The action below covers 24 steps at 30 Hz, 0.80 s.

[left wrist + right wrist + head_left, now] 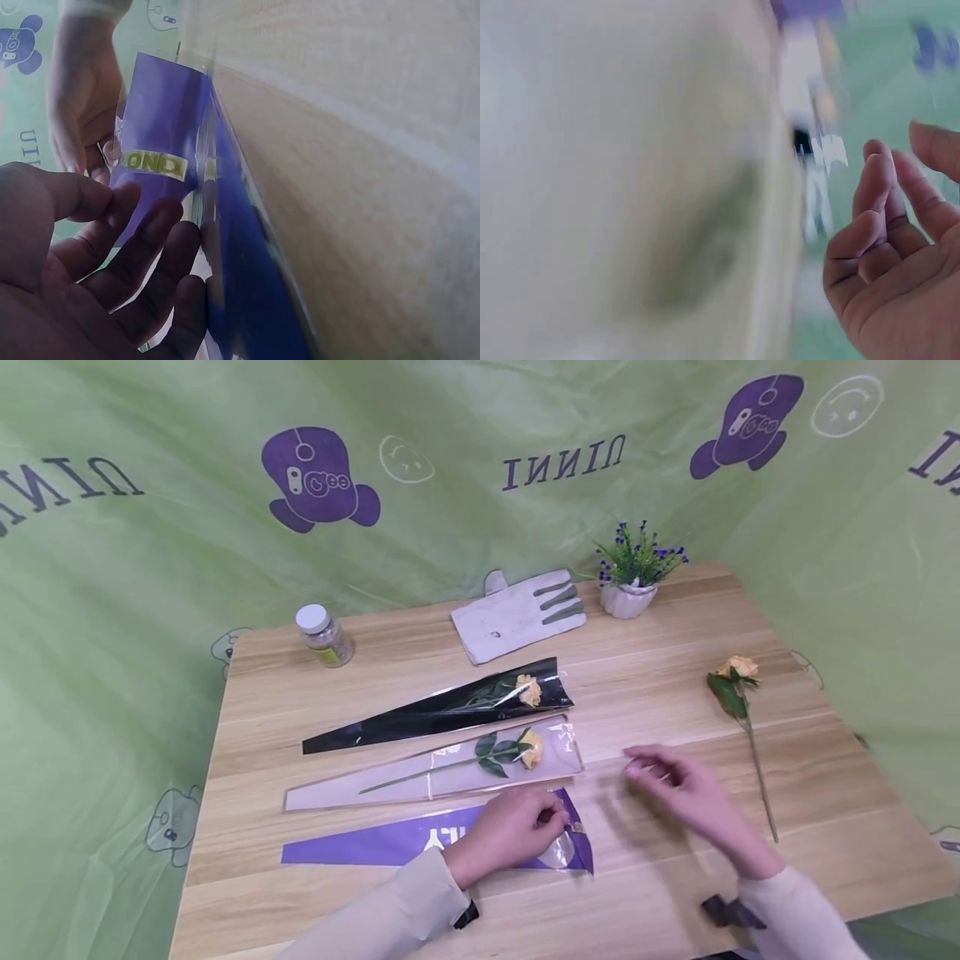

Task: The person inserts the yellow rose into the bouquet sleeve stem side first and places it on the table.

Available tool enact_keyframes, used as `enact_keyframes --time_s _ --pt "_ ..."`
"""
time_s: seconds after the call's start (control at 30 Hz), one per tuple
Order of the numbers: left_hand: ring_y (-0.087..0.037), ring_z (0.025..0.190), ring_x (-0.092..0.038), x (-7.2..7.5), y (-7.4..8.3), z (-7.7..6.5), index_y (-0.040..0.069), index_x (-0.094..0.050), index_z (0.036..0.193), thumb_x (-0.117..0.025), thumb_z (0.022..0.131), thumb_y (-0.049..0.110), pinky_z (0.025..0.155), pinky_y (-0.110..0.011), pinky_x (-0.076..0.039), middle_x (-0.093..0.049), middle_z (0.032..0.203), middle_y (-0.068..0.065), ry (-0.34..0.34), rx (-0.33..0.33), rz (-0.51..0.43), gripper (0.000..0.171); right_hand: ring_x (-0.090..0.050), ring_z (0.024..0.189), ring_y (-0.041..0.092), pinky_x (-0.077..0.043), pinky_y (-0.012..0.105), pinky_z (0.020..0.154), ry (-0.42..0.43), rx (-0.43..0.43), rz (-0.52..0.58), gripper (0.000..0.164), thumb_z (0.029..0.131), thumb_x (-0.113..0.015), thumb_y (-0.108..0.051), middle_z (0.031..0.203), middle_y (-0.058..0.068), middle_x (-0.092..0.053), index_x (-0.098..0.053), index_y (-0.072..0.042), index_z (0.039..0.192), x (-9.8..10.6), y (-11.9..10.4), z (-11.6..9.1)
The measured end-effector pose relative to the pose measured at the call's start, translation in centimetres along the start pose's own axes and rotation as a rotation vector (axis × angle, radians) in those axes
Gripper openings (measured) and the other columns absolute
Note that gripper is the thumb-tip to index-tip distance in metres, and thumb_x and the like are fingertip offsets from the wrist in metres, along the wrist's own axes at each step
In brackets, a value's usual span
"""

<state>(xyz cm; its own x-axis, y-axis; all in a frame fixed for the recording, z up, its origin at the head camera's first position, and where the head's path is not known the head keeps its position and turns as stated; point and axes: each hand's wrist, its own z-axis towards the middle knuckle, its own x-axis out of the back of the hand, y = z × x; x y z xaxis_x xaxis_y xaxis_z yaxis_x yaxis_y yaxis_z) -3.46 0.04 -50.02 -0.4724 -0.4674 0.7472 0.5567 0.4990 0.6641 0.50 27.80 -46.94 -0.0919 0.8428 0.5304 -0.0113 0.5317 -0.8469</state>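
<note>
At the wide end of a purple flower sleeve, my left hand pinches the clear film between thumb and forefinger. In the left wrist view the purple wrapper stands a little away from its film near the fingertips. My right hand hovers over the table to the right of the sleeves, fingers loosely bent and holding nothing. Farther right lies a loose yellow rose with a long stem. Above the purple sleeve are a pale sleeve and a black sleeve, each with a yellow rose inside.
Along the back of the wooden table stand a lidded clear jar and a white pot with blue flowers. A white and grey work glove lies between them. Green printed cloth hangs behind.
</note>
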Motion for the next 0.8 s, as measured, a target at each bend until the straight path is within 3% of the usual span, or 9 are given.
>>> enact_keyframes --time_s 0.17,0.27,0.37,0.5,0.8 --pt "0.002 0.079 -0.056 0.1 0.0 -0.1 0.019 -0.075 0.096 -0.063 0.099 0.026 0.077 -0.021 -0.048 -0.062 0.082 0.017 -0.016 0.012 -0.003 0.015 -0.061 0.090 0.026 -0.054 0.029 0.070 0.130 -0.212 -0.083 0.047 0.101 -0.062 -0.038 0.113 0.019 -0.064 -0.060 -0.005 0.134 7.2 1.4 1.3" --pt "0.001 0.080 -0.057 0.1 0.0 -0.1 0.020 -0.075 0.097 -0.063 0.099 0.027 0.077 -0.022 -0.048 -0.063 0.083 0.017 -0.019 0.011 -0.001 0.015 -0.060 0.089 0.018 -0.051 0.026 0.067 0.184 -0.276 -0.197 0.052 0.100 -0.061 -0.045 0.114 0.018 -0.064 -0.061 -0.003 0.131 10.8 3.2 2.0" --pt "0.001 0.078 -0.056 -0.1 0.0 -0.1 0.020 -0.075 0.095 -0.063 0.099 0.027 0.073 -0.020 -0.048 -0.062 0.082 0.017 -0.015 0.000 0.005 0.014 -0.057 0.082 0.013 -0.047 0.027 0.061 0.207 -0.293 -0.337 0.047 0.101 -0.061 -0.040 0.109 0.020 -0.066 -0.064 0.002 0.122 13.2 5.3 2.4" --pt "0.001 0.076 -0.055 -0.2 0.1 -0.2 0.021 -0.074 0.094 -0.063 0.099 0.027 0.070 -0.020 -0.047 -0.061 0.081 0.018 -0.014 0.000 0.007 0.013 -0.059 0.080 0.021 -0.045 0.034 0.062 0.181 -0.312 -0.447 0.043 0.102 -0.060 -0.036 0.105 0.025 -0.068 -0.067 0.004 0.113 14.5 7.1 2.7" --pt "0.002 0.076 -0.054 -0.1 0.1 -0.5 0.022 -0.074 0.094 -0.064 0.098 0.026 0.069 -0.019 -0.046 -0.060 0.081 0.018 -0.007 0.018 0.010 0.012 -0.062 0.082 0.034 -0.044 0.041 0.065 0.146 -0.311 -0.487 0.042 0.102 -0.059 -0.032 0.098 0.025 -0.068 -0.065 0.009 0.110 14.8 9.4 3.5"
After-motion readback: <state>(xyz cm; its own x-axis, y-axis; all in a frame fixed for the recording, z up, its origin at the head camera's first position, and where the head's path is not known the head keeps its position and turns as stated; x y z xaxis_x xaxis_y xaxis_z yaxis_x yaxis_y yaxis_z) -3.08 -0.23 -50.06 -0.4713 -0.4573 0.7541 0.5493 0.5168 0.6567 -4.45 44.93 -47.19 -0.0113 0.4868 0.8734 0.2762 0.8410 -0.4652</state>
